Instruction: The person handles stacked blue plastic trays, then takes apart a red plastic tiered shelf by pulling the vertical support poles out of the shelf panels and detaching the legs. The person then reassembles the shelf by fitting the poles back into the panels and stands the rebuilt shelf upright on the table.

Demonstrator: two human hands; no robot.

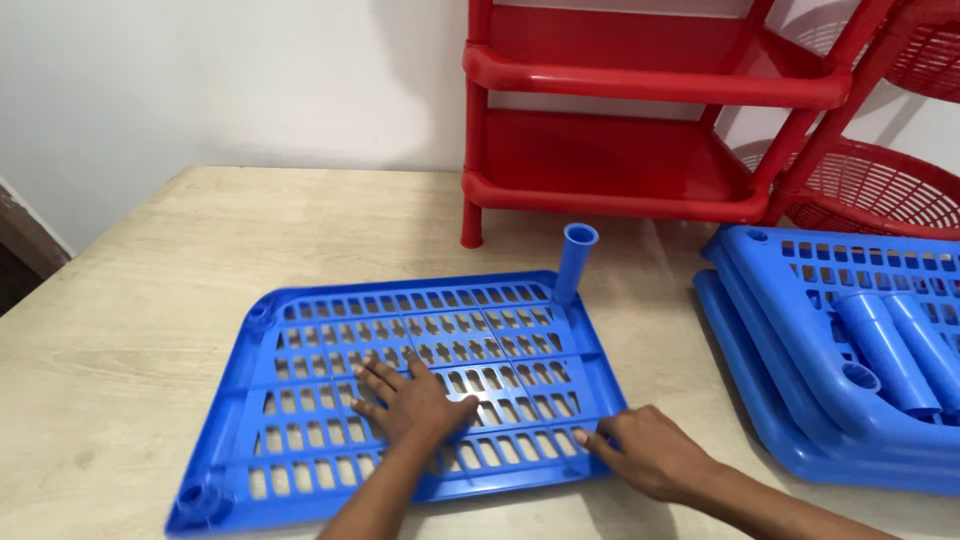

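Note:
A blue slotted plastic shelf panel point(330, 330) lies flat on the light wooden table point(120, 330). One short blue tube leg point(575, 260) stands upright in its far right corner socket. My left hand point(408, 400) rests flat on the middle of the panel, fingers spread, pressing down. My right hand point(645, 450) is at the panel's near right corner, its fingertips touching the edge, with nothing held in it.
Stacked blue shelf panels point(800, 290) with loose blue tubes point(895, 345) on top lie at the right. A red plastic shelf rack point(620, 180) stands at the back against the white wall, with a red basket rack point(880, 180) beside it.

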